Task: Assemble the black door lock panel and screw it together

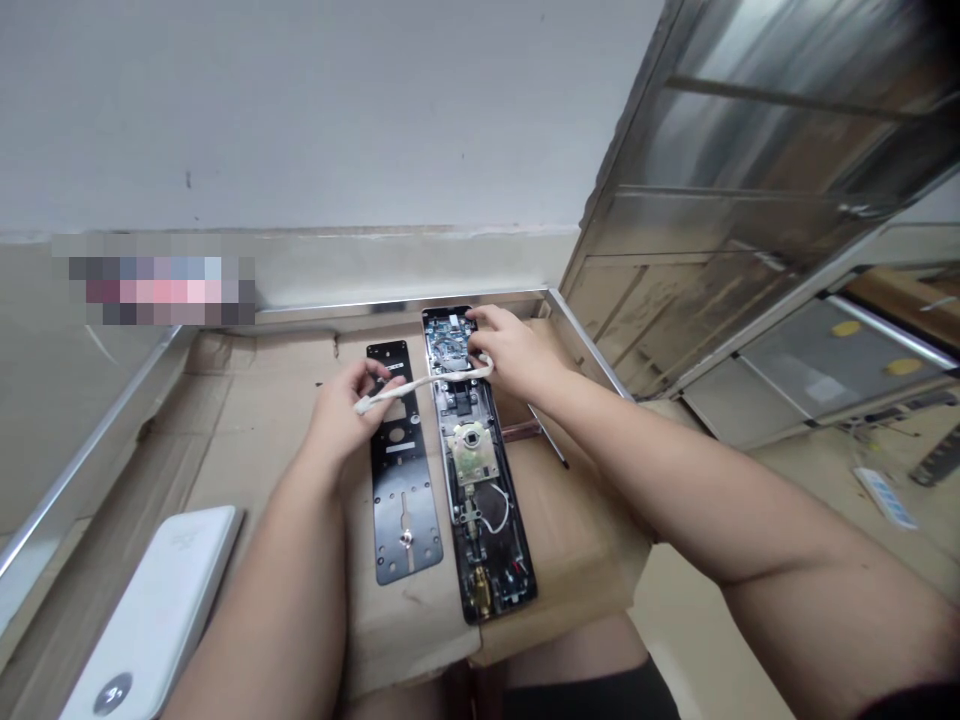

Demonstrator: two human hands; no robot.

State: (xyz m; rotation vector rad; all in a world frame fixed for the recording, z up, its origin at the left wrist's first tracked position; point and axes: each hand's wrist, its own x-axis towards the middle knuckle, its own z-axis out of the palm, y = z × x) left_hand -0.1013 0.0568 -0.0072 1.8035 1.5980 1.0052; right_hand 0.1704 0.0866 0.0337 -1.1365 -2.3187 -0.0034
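White box: is lying at far left.
Left hand (341,410): is curling over the black plate (405,490); cannot tell its grip.
White cable (442,377): is stretching from left thumb to right fingers.
Open case (491,520): is lying beside the plate.
Right hand (517,355): is bending over its circuit board (448,342); grip unclear.

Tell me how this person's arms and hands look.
The left forearm and right forearm are bare, no watch or bracelet showing. Each grip is a bare, ungloved human hand: left hand and right hand, no rings visible. A black edge, lower right, may be a sleeve.
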